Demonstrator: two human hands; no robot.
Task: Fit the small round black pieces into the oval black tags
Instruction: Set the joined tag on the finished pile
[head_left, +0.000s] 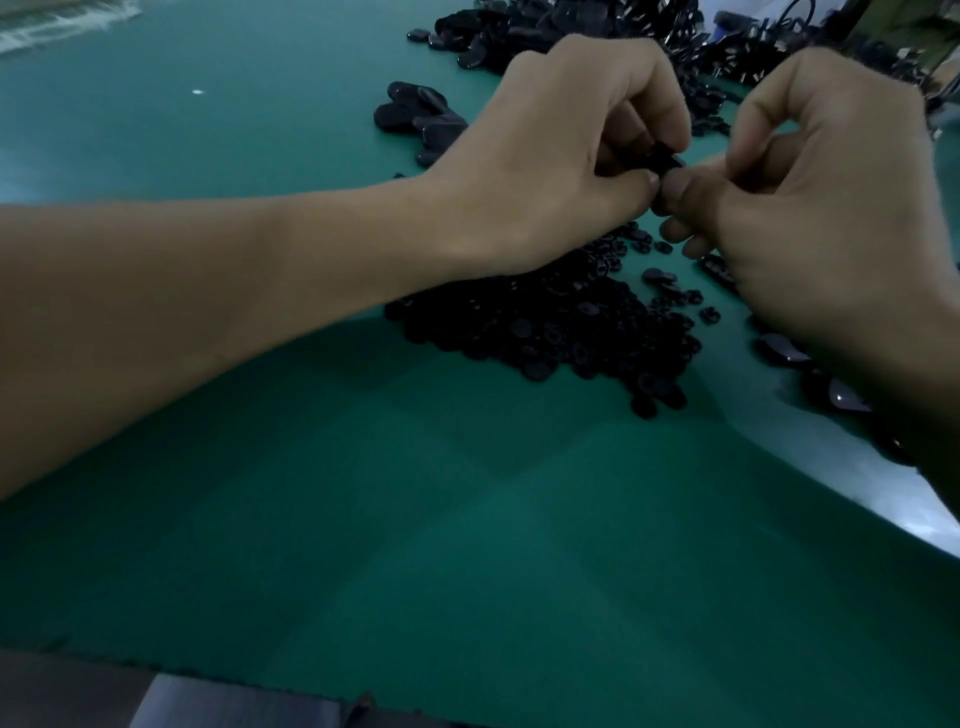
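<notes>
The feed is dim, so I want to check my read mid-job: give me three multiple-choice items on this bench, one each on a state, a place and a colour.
1. What is the left hand doing?
A. Lying flat on the mat.
B. Pinching a small black part together with the right hand.
C. Hanging off the table.
2. Where does the heap of small round black pieces lie?
A. Just below both hands.
B. At the mat's near edge.
C. In the far left corner.
3. What colour is the table mat?
A. Red.
B. White.
C. Green.
Answers: 1 B, both hands' fingertips meet on the part. 2 A, the heap shows under the hands, mid-mat. 3 C, the mat is green all over.
</notes>
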